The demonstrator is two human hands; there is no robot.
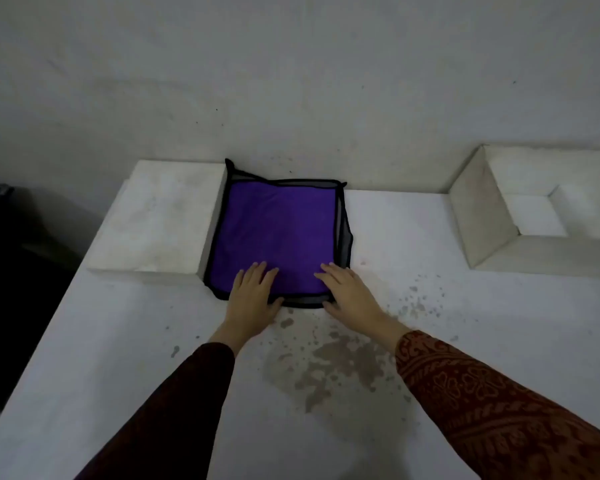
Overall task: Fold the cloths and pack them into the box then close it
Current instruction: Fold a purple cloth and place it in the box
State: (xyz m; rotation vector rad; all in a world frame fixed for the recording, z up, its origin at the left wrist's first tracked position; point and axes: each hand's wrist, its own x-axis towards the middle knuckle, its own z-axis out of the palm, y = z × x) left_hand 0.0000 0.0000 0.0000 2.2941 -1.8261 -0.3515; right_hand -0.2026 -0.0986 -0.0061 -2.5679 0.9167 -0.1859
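Note:
A purple cloth (278,230) with a black edge lies flat on the white surface, on top of a grey cloth (343,233) whose border shows along its right and near sides. My left hand (253,292) rests palm down on the purple cloth's near left corner, fingers spread. My right hand (350,292) presses flat on the near right corner, fingers apart. Neither hand grips anything. No box is clearly in view.
A raised white block (160,216) touches the cloths' left side. A white stepped recess (534,209) sits at the right. The wall (291,81) rises just behind. Dark stains (336,358) mark the surface near me. The surface drops off at the left edge (49,317).

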